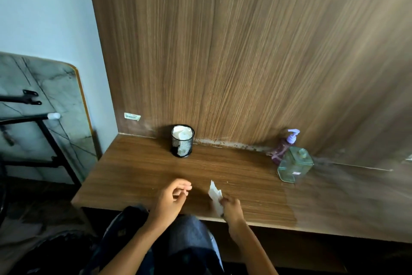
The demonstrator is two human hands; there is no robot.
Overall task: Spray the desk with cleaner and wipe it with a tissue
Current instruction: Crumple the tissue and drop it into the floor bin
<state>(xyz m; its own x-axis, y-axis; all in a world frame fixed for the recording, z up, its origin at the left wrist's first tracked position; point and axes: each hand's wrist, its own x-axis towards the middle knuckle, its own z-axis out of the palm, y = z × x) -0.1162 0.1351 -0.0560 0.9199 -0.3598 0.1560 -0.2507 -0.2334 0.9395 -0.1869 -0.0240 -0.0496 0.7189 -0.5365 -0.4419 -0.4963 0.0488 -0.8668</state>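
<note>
The right hand [231, 206] was clamped on a white tissue [215, 194], its grip closed on the lower part while the free end stood up above the fingers. The tissue was at the near edge of the counter [138, 170], just over the wood; I cannot tell if it touched the surface. The left hand [171, 196] hovered just beside it, held nothing, and its fingers were loosely curled and apart.

Further away, the purple bottle [284, 144] stood at the back right of the counter against the wall, behind a clear glass jar [294, 166], well apart from both hands. A black mesh cup [182, 141] with crumpled tissues stood at the back centre.

As I judge it, the tissue was ready but the wiping was only at its start or not yet begun. No wet patch was visible, so whether the spraying was done cannot be told.
</note>
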